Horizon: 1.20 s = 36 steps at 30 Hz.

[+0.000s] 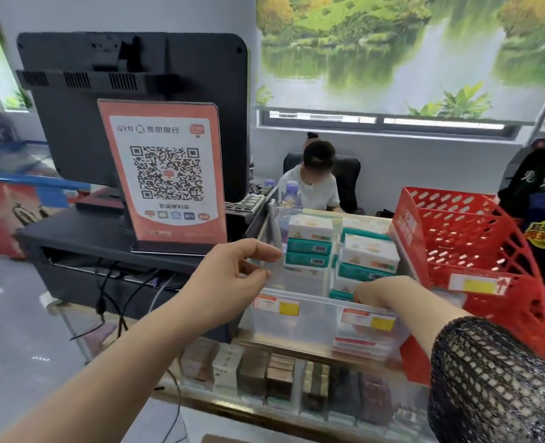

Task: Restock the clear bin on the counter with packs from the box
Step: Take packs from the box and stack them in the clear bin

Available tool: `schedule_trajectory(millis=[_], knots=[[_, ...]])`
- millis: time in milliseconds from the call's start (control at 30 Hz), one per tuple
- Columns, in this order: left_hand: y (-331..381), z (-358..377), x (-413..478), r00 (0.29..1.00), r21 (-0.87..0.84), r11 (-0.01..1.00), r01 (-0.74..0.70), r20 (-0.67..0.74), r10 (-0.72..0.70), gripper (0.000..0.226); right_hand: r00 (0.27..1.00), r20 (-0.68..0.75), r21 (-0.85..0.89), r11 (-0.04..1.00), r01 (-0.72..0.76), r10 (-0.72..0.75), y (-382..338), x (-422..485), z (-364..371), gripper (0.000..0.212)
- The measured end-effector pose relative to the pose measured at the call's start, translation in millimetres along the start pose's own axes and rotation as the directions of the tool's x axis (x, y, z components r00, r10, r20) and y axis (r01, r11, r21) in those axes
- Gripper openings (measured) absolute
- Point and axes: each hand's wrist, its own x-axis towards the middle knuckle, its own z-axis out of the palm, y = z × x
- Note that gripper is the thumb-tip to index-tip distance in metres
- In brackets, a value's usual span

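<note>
While a monitor (130, 123) and QR sign (165, 174) fill the glass counter's (264, 388) left end, the left hand (231, 278) pinches the clear bin's (296, 318) left wall. The right hand (383, 292) dips among packs (368, 252) in the front-right compartment, its grip hidden. A red basket (475, 238) stands at the right edge.

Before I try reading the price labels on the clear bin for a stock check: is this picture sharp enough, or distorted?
Head view: the price labels on the clear bin are too blurred to read; the QR sign is sharper; wide-angle bowing curves the monitor edges; lighting is soft, without hard shadows.
</note>
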Motion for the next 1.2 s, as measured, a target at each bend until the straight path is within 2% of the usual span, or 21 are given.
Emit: schedule_trajectory(millis=[267,367,500,667,733,800,867,1000,1067,1133,1200], knots=[[-1,5,-1,0.999,0.017,0.999,0.038,0.020,-0.039,0.037,0.975,0.198,0.170,0.983,0.069,-0.103,-15,-10,-6,0.043],[-1,6,-1,0.999,0.015,0.999,0.042,0.019,-0.042,0.036,0.976,0.193,0.266,0.963,0.042,-0.096,-18,-8,-2,0.034],[0,6,-1,0.999,0.008,0.999,0.038,0.019,-0.038,0.035,0.979,0.187,0.280,0.960,0.028,-0.083,-18,-8,-2,0.024],[1,9,1,0.999,0.005,1.000,0.024,0.028,-0.024,0.036,0.979,0.183,0.341,0.940,0.019,-0.086,-17,-9,-1,0.026],[1,10,1,0.999,-0.005,1.000,0.019,0.039,-0.019,0.037,0.983,0.169,0.374,0.928,0.005,-0.073,-17,-18,-3,0.017],[1,10,1,0.999,-0.014,1.000,0.013,0.048,-0.012,0.038,0.992,0.102,0.367,0.930,0.026,-0.068,-18,-29,-9,0.015],[0,11,0,0.998,-0.017,1.000,0.008,0.059,-0.007,0.038,0.999,-0.004,0.372,0.927,0.051,-0.053,-17,-39,-19,0.025],[-1,15,-6,0.994,-0.038,0.999,0.008,0.107,-0.004,0.034,0.967,-0.254,0.497,0.860,0.114,0.018,-19,-54,-31,0.036],[-4,19,-11,0.991,-0.041,0.999,0.016,0.134,-0.011,0.033,0.901,-0.433,0.478,0.850,0.219,0.012,-28,-76,-33,0.033],[-9,22,-15,0.990,-0.038,0.999,0.022,0.141,-0.017,0.033,0.802,-0.598,0.457,0.823,0.338,0.003,-46,-101,-31,0.030],[-16,24,-21,0.990,-0.034,0.999,0.029,0.138,-0.024,0.034,0.710,-0.705,0.425,0.805,0.415,0.006,-69,-123,-21,0.029]])
